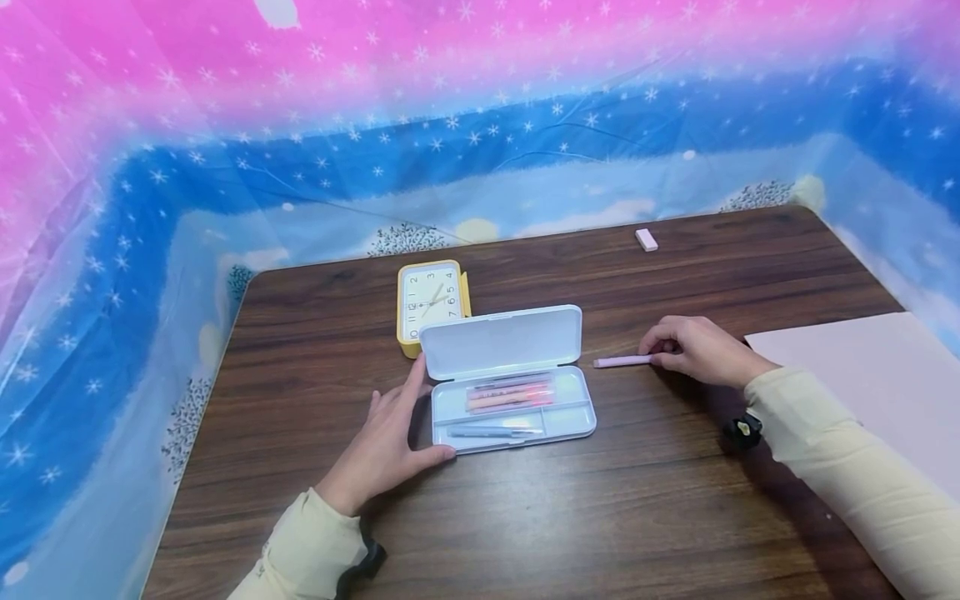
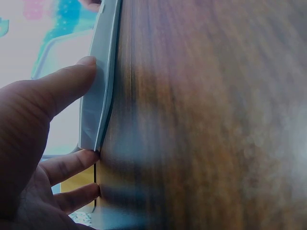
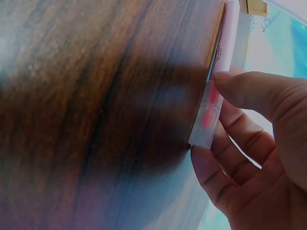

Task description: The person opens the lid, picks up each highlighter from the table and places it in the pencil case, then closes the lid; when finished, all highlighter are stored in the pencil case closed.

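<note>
An open white pencil case (image 1: 570,419) lies on the table with its lid raised. Pink-toned pens (image 1: 510,396) fill its back compartment, and a pale blue pen (image 1: 491,432) lies in front. My left hand (image 1: 384,442) spans the case's left end, thumb touching the front corner and index finger beside the lid. The left wrist view shows that thumb (image 2: 72,84) against the case's front wall (image 2: 98,91). To the right, my right hand (image 1: 697,350) pinches a pink marker pen (image 1: 622,362) by its clear cap (image 3: 204,127), through which a red tip shows. The pen is low over the table.
A yellow clock (image 1: 429,304) lies face up behind the case's left side, partly hidden by the lid. A small pinkish-white eraser (image 1: 646,240) is near the far edge. Pale pink paper (image 1: 862,358) lies on the right, under the right forearm.
</note>
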Action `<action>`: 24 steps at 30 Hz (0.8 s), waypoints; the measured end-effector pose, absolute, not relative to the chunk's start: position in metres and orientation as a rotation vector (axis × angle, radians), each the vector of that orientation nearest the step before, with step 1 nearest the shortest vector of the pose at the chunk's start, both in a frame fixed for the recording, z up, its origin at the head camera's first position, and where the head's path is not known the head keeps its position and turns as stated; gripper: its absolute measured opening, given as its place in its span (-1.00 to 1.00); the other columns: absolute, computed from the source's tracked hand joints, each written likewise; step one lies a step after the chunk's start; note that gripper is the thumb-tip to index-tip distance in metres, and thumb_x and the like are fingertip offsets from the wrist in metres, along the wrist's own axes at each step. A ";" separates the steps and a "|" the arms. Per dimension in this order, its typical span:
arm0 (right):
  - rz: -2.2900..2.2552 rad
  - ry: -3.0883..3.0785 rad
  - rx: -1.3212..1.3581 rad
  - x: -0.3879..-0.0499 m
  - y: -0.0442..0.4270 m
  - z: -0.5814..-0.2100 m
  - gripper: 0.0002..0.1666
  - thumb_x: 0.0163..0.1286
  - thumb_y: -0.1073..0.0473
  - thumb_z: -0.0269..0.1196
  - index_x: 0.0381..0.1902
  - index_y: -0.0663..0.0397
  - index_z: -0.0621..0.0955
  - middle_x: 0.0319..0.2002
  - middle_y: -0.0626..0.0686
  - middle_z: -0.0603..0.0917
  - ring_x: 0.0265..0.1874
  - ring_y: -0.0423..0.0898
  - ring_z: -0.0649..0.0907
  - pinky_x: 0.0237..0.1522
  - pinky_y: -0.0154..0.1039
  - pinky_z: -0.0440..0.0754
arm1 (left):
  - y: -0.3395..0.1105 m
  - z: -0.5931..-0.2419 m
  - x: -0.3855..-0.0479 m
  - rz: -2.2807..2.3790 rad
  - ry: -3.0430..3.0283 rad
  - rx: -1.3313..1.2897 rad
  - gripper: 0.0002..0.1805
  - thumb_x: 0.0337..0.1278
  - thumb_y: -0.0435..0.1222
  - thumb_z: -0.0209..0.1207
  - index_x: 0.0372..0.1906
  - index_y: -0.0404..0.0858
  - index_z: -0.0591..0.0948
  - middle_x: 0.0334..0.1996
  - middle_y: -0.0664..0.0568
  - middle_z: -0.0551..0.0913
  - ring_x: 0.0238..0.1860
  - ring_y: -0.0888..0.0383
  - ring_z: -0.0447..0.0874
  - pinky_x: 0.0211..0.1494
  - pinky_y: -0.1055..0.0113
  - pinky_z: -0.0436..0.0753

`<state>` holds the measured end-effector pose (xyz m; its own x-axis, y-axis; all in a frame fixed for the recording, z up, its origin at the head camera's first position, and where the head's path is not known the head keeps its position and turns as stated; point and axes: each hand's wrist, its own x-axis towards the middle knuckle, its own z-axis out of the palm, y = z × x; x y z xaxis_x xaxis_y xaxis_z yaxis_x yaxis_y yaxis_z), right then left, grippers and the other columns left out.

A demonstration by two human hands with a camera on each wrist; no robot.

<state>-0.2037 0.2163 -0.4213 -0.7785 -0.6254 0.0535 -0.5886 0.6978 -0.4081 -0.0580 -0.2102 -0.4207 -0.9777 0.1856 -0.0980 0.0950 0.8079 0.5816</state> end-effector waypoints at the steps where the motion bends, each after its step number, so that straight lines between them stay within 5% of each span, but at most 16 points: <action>1: -0.629 2.811 -1.007 -0.204 0.216 -0.421 -0.78 0.23 0.34 0.36 -0.30 -0.14 0.72 -0.31 -0.13 0.68 -0.34 -0.22 0.59 -0.25 -0.20 0.58 | -0.210 -0.421 -0.058 0.901 2.846 0.227 0.44 -0.19 0.02 0.53 0.56 0.18 -0.37 0.42 -0.02 0.40 0.51 -0.19 0.17 0.48 -0.39 -0.11; 24: -0.596 2.857 -1.062 -0.182 0.221 -0.385 -0.77 0.24 0.35 0.36 -0.25 -0.12 0.71 -0.34 -0.17 0.62 -0.43 -0.30 0.50 -0.39 -0.34 0.51 | -0.210 -0.422 -0.059 0.879 2.856 0.244 0.43 -0.19 0.04 0.53 0.58 0.10 -0.32 0.44 -0.05 0.37 0.50 -0.19 0.18 0.47 -0.40 -0.09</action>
